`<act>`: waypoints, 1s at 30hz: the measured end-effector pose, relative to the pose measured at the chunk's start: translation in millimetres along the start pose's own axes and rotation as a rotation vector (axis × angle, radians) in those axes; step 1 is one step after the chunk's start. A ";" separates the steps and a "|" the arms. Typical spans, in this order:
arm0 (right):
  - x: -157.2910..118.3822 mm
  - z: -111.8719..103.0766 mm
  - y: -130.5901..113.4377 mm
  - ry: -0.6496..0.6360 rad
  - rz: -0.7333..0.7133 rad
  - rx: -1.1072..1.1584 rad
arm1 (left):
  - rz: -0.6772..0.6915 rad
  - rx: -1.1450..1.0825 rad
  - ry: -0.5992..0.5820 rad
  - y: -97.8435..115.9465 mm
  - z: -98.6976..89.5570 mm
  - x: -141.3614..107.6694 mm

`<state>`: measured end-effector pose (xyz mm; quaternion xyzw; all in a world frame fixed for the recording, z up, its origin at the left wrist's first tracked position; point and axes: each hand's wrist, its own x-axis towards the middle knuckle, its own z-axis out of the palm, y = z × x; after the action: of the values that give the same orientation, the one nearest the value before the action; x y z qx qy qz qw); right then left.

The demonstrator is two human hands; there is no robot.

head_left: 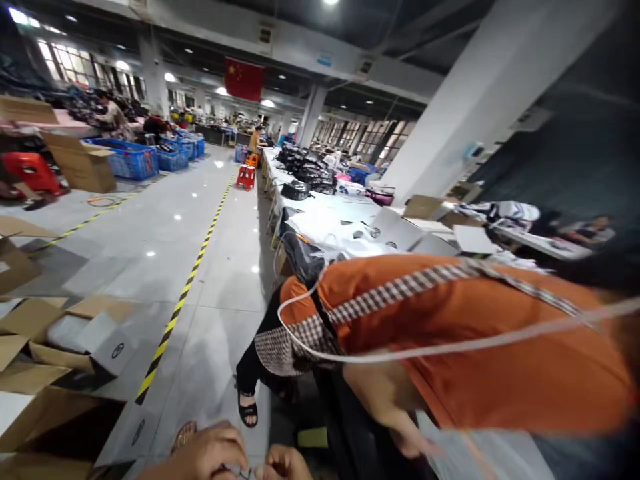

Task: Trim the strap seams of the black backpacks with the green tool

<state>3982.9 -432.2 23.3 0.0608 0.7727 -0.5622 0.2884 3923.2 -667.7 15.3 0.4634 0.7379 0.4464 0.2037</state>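
Note:
At the bottom edge of the head view, my left hand is closed, its fingers curled around something small and greyish that I cannot make out. Close beside it on the right, my right hand is pinched, with its fingertips turned toward the same small thing. The lower part of both hands is cut off by the frame. Just ahead to the right, a co-worker in an orange top bends over, with a checked apron tied on. A pale blurred cord crosses in front of the co-worker.
Open cardboard boxes stand at the lower left. Yellow-black floor tape runs along the aisle. A long white table carries black bags. Farther off are blue crates and a red stool.

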 end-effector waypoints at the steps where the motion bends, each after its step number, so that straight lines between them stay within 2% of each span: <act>1: 22.9 2.4 -23.6 -0.037 0.004 0.067 | 0.011 0.021 0.050 -10.3 -25.1 -1.4; 4: 85.5 12.2 -89.3 -0.118 0.042 0.127 | 0.125 0.151 0.205 -35.4 -100.7 -2.7; 6: 124.4 13.6 -127.3 -0.216 0.049 0.130 | 0.187 0.278 0.301 -47.7 -147.9 1.2; 8: 161.9 7.7 -162.4 -0.289 0.027 0.176 | 0.196 0.429 0.381 -57.4 -191.6 7.7; 9: 180.1 2.4 -179.9 -0.283 0.012 0.210 | 0.171 0.490 0.408 -61.6 -212.7 11.4; 11: 214.7 -11.6 -216.0 -0.143 -0.069 0.245 | 0.073 0.560 0.444 -69.0 -253.9 19.8; 14: 264.0 -36.7 -269.9 0.135 -0.375 0.117 | -0.139 0.575 0.537 -79.8 -313.9 39.3; 16: 299.5 -55.0 -299.2 0.174 -0.559 -0.060 | -0.228 0.541 0.612 -88.9 -351.0 60.3; 18: 341.6 -74.3 -319.5 0.159 -0.660 -0.225 | -0.268 0.471 0.656 -101.3 -384.5 86.9; 20: 391.8 -95.1 -332.7 0.202 -0.762 -0.336 | -0.297 0.392 0.679 -117.9 -414.7 116.1; 22: 447.2 -117.2 -345.1 0.269 -0.926 -0.409 | -0.358 0.309 0.731 -137.6 -442.7 145.6; 25: 524.7 -149.1 -373.6 0.377 -1.190 -0.479 | -0.498 0.226 0.948 -167.7 -482.4 187.0; 28: 580.8 -176.7 -410.8 0.530 -1.318 -0.573 | -0.629 0.066 1.189 -195.0 -520.8 223.0; 30: 609.0 -195.5 -432.2 0.623 -1.358 -0.695 | -0.669 -0.120 1.200 -213.2 -545.5 244.8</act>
<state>3225.2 -551.4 110.1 -0.3593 0.8157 -0.3003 -0.3396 3307.1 -748.9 145.1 -0.1284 0.8005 0.5788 -0.0880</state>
